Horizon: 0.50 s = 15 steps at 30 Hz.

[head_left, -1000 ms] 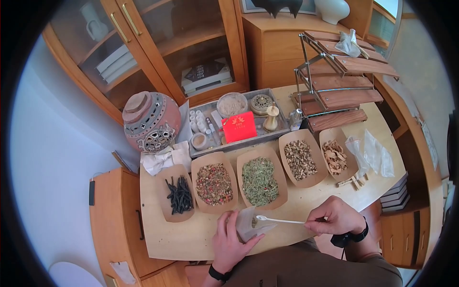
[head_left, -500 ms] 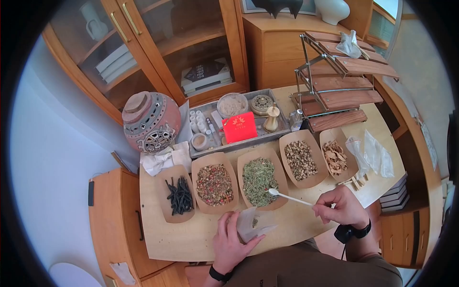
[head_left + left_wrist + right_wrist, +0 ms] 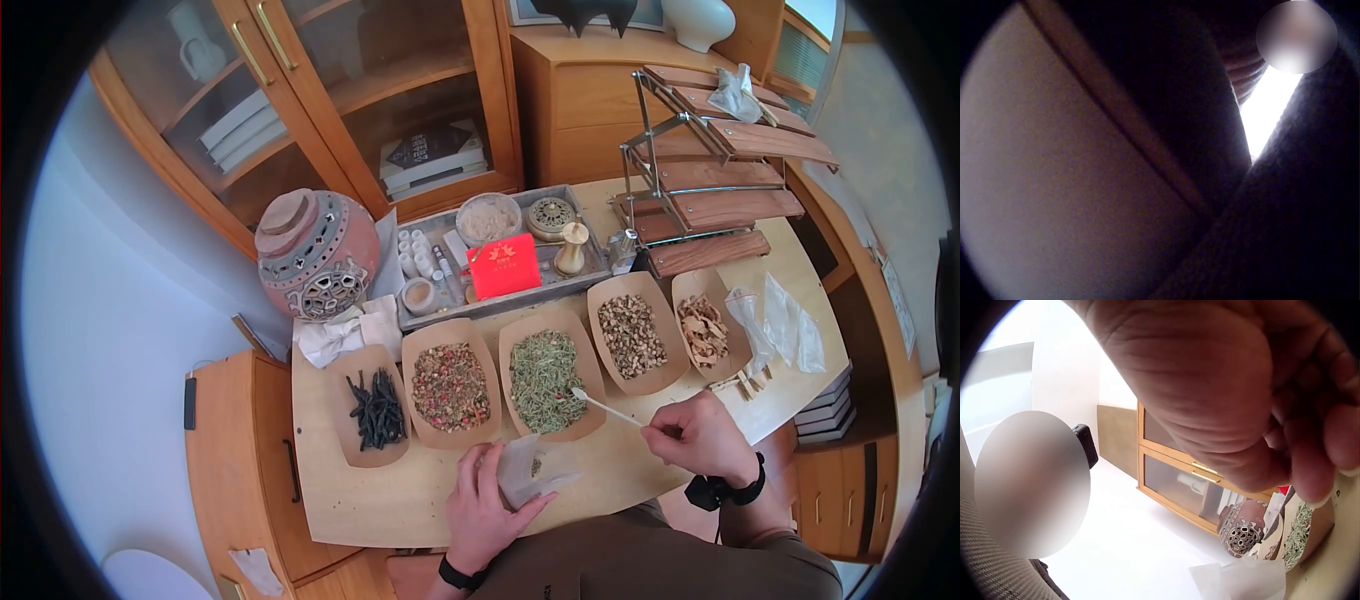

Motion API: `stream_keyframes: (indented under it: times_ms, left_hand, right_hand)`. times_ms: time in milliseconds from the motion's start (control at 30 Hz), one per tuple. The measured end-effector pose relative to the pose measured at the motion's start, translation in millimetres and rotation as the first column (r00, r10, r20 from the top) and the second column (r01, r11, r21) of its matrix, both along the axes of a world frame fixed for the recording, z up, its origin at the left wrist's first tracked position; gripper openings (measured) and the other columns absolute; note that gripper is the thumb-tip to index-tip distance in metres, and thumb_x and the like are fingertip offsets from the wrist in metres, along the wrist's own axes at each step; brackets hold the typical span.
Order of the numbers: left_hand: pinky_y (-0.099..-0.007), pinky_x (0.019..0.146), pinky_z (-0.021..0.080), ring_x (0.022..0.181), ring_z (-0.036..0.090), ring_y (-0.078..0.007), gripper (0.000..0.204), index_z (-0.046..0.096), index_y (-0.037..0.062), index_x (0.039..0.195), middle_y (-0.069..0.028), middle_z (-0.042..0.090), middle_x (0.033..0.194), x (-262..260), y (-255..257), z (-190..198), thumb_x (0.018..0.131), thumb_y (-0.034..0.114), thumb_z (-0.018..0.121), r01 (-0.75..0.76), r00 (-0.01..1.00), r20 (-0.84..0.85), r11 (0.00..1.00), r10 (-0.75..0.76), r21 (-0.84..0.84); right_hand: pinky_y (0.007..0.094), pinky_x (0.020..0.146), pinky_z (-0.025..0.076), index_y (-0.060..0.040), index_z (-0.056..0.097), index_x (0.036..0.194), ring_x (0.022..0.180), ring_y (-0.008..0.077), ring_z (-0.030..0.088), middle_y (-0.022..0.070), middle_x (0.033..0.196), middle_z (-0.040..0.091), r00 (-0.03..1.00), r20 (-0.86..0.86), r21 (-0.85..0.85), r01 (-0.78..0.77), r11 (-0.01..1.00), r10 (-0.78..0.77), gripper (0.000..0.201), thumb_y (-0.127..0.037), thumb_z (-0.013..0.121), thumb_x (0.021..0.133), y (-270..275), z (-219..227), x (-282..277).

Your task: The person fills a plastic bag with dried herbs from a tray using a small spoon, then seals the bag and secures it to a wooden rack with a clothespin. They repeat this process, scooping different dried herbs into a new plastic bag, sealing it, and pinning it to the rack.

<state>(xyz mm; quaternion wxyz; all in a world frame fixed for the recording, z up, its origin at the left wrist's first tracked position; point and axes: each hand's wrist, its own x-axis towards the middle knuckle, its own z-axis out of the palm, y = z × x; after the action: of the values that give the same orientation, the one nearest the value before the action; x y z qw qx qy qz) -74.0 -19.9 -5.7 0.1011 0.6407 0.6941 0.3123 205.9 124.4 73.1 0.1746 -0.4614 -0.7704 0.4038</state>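
My left hand holds a translucent white pouch, its mouth tilted right, with a little dried herb inside. My right hand pinches the handle of a small white spoon. The spoon's bowl is at the right side of the green dried herb, which fills a kraft paper tray. In the right wrist view the curled fingers are close up, hiding the spoon, and the pouch appears below. The left wrist view is dark and does not show the hand's grip.
Flanking the herb are paper trays of black pods, a mixed red-brown blend, brown pieces and pale chips. Behind stand a grey tray with a red card, a clay jar and a wooden rack. Clear bags lie right.
The spoon has moved from the pouch's mouth up and right to the green herb, carried by my right hand. My left hand and the pouch have stayed nearly in place.
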Motion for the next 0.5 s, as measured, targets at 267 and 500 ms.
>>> stream_keyframes:
  times_ms: [267,500]
  left_hand:
    - [-0.0438,0.085,0.061,0.114,0.067,-0.0364,0.096,0.055,0.0007,0.143,-0.0191,0.056,0.133,-0.4,0.3,0.0,0.070,0.048,0.097,0.004,1.000,-0.005,1.000,-0.004,-0.001]
    - [-0.0434,0.084,0.062,0.114,0.067,-0.0359,0.095,0.056,0.0010,0.143,-0.0188,0.057,0.133,-0.2,0.3,0.5,0.071,0.048,0.097,-0.002,1.000,-0.006,1.000,0.002,-0.010]
  right_hand:
    - [0.0370,0.053,0.049,-0.0019,0.074,0.077,0.050,0.0272,0.060,0.0133,0.060,0.062,0.998,0.028,-0.055,-0.046,0.997,0.047,0.015,-0.013,0.075,0.087,1.4,2.8,-2.4]
    - [0.0373,0.055,0.050,-0.0026,0.075,0.079,0.053,0.0296,0.061,0.0134,0.062,0.064,0.992,0.036,-0.027,-0.116,0.993,0.117,0.013,-0.013,0.075,0.086,3.9,-1.9,-9.0]
